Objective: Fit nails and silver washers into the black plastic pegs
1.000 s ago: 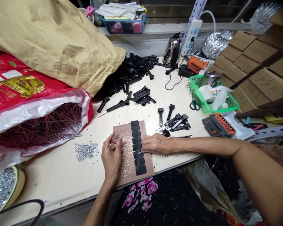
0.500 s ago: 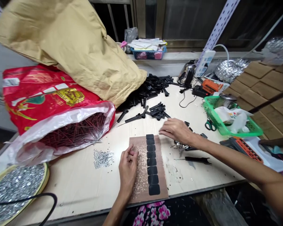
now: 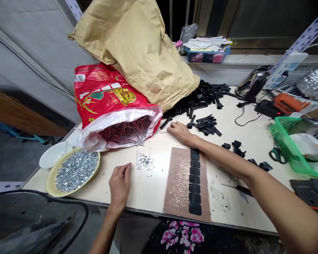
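My left hand (image 3: 119, 183) rests on the table with its fingers curled together, just left of a small heap of shiny metal bits (image 3: 144, 161). Whether it pinches one I cannot make out. My right hand (image 3: 180, 132) reaches across, fingers stretched flat on the table, fingertips at a thin metal pin (image 3: 163, 132) near the mouth of the red bag (image 3: 113, 106), which is full of red-shafted pins. A brown board (image 3: 187, 183) with a column of black pads lies in front of me, between my arms.
A yellow plate of metal bits (image 3: 74, 171) sits at the left table edge. A tan paper sack (image 3: 143, 53) lies over the red bag. Black plastic handles (image 3: 204, 97) are piled behind. A green basket (image 3: 291, 148) with scissors, a kettle and orange tools stand to the right.
My view has swung left. My right hand moved from the board's right side across to the red bag's mouth. My left hand left the board and went left toward the heap of metal bits.
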A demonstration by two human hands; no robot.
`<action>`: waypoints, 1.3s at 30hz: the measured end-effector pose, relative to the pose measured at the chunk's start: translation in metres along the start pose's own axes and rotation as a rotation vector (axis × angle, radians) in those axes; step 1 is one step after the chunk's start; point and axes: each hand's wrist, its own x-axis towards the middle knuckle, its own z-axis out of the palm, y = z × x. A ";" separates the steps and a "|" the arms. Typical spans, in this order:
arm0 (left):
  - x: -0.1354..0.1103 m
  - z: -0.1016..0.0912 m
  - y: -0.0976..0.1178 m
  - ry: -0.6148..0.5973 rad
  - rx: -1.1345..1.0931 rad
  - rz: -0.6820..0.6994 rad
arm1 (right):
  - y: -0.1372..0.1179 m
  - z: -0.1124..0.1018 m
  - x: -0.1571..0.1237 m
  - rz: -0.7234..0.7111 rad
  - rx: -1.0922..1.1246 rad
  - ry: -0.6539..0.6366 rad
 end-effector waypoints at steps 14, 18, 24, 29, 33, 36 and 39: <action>-0.011 0.017 0.002 -0.056 0.141 0.192 | -0.064 -0.046 -0.072 0.037 0.279 0.209; -0.010 0.017 0.004 0.022 0.119 0.144 | -0.095 -0.050 -0.083 0.011 0.357 0.179; -0.013 0.011 0.036 -0.057 -0.486 -0.319 | -0.128 -0.052 -0.089 -0.054 0.393 0.179; -0.016 0.015 0.084 -0.070 -1.010 -0.477 | -0.135 -0.056 -0.091 -0.041 0.320 0.222; -0.014 0.019 0.099 -0.109 -1.221 -0.538 | -0.131 -0.060 -0.095 -0.017 0.255 0.246; -0.011 0.022 0.100 -0.140 -1.328 -0.575 | -0.127 -0.062 -0.098 0.008 0.235 0.266; -0.010 0.025 0.101 -0.135 -1.346 -0.584 | -0.126 -0.065 -0.099 0.029 0.205 0.273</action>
